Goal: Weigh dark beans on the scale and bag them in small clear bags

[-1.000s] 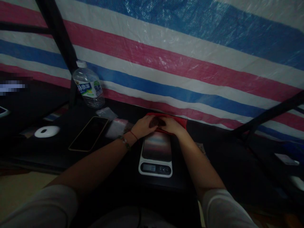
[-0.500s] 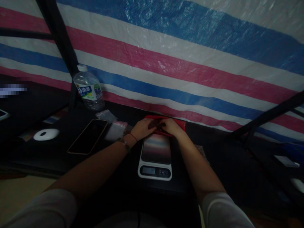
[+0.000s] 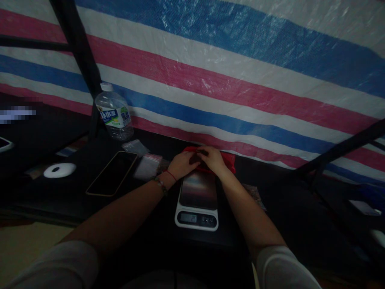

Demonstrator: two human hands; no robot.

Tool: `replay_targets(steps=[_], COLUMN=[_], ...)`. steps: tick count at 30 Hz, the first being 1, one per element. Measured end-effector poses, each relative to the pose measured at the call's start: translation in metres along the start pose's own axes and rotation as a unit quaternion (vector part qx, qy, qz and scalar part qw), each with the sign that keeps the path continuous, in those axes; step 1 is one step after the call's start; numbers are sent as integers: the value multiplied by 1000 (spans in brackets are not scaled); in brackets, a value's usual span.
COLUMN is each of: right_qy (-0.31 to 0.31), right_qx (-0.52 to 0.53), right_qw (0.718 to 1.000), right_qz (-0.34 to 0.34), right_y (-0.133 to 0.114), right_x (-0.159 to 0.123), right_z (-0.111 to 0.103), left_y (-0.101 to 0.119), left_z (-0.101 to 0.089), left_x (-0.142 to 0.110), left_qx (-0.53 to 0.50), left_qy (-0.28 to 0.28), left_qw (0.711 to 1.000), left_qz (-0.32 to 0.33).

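Observation:
My left hand and my right hand meet over a red tray at the back of a dark table, just behind a white digital kitchen scale. Both hands have their fingers curled together around something small and dark that I cannot make out. The scale's shiny platform is bare and its display is lit. My left wrist wears a red string and a beaded bracelet.
A water bottle stands at the back left beside a black pole. A phone, small clear bags and a white round device lie left of the scale. A striped tarp forms the wall behind.
Both hands have shifted slightly back and up over the red tray, still pressed together. Nothing else has moved.

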State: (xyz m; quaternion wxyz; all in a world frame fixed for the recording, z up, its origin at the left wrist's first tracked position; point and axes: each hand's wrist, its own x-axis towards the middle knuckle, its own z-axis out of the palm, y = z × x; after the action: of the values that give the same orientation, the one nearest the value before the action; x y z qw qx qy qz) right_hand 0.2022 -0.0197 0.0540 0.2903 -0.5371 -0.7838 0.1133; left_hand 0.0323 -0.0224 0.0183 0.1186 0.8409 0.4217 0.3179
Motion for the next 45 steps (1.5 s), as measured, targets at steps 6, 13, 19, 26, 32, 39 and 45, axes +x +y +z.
replay_targets(steps=[6,13,19,26,32,39,45], right_qy=[-45,-64,-57,-15,-169,-193,-178], right_qx=[-5,35,57,0,-158,-121,-103], right_qw=[998,997,996,996,973,973,978], right_qz=[-43,-31,-51,-87,20,-45,-30], right_y=[-3,-3,-7,-1,8,17,24], right_x=[1,-2,-3,-1,-7,-8,-3], right_z=[-1,-7,-6,-16,-19,0,-7], left_y=[0,2,1,2,7,2,2], left_z=[4,5,6,4,-6,-2,-2], left_x=[0,-1,0,-1,-5,-4,-4], left_qx=[-9,-15,-17,-25,-56,-35,-35], left_qy=[21,22,25,41,133,73,55], left_qw=[1000,1000,999,999,990,997,998], left_qz=[-8,-9,-11,-22,5,3,12])
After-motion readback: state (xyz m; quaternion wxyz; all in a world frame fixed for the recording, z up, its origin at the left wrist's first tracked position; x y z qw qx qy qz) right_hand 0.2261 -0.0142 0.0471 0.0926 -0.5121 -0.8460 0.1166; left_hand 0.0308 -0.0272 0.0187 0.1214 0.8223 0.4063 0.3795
